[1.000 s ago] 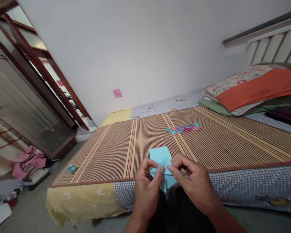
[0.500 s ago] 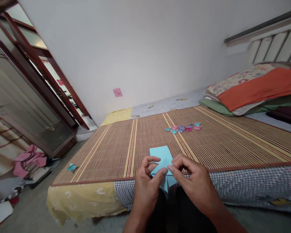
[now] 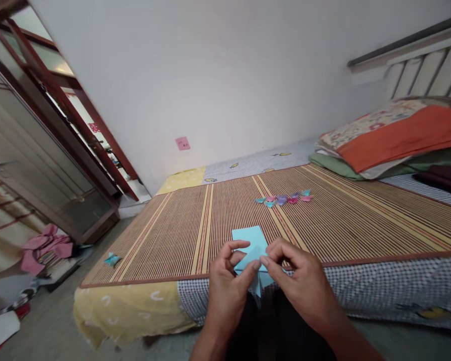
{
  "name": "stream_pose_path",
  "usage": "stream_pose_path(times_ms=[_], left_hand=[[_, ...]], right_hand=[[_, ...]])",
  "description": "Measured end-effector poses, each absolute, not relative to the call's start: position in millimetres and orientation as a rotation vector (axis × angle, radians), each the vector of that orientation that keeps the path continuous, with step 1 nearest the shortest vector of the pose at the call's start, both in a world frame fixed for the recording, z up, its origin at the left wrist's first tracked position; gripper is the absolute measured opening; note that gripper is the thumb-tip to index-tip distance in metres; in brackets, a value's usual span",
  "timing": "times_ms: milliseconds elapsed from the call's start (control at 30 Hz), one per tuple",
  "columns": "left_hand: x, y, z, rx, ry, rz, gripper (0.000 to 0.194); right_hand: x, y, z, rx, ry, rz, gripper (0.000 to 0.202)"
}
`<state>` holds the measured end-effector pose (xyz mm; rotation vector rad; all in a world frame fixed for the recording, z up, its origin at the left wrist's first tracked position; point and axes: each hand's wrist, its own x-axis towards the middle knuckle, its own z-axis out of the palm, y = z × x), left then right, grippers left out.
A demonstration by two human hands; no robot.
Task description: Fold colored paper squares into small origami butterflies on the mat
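Between my hands is a light blue folded paper [image 3: 256, 253] with creased flaps and a narrow point hanging down. My left hand [image 3: 227, 281] grips its left side, thumb on the front and fingers curled behind. On the right edge, my right hand [image 3: 304, 281] pinches the paper between thumb and index finger. A flat light blue sheet [image 3: 247, 234] shows just beyond the held folds; whether it is a separate piece I cannot tell. Farther back lie several small folded paper pieces [image 3: 281, 199] in blue, pink and purple.
A striped woven mat [image 3: 173, 235] covers the bed. Another blue folded paper piece [image 3: 111, 259] lies near the mat's left corner. Folded bedding [image 3: 406, 140] is stacked at the right against the white wall [image 3: 225, 75]. Pink cloth [image 3: 47, 248] lies at the left by the door [image 3: 41, 135].
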<state>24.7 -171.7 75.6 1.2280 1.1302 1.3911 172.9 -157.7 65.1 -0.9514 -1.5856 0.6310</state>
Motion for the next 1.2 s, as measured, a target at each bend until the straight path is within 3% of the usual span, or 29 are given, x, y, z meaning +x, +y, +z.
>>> stream_pose_path(times_ms=[767,967,1200], left_hand=[[26.0,-171.3,77.0,1.270,1.115,1.382,0.041],[22.5,-169.1,70.5,1.356,1.157,1.381,0.039],[25.6,-171.1,68.9,1.464,1.222,1.360,0.040]], right_hand=[[173.6,-156.6,66.1,-0.999,-1.573,0.667,0.026],[173.5,-154.4,63.9,-1.045,-1.463,0.792,0.013],[176.5,-156.1,68.2,-0.959,-1.603,0.857,0.025]])
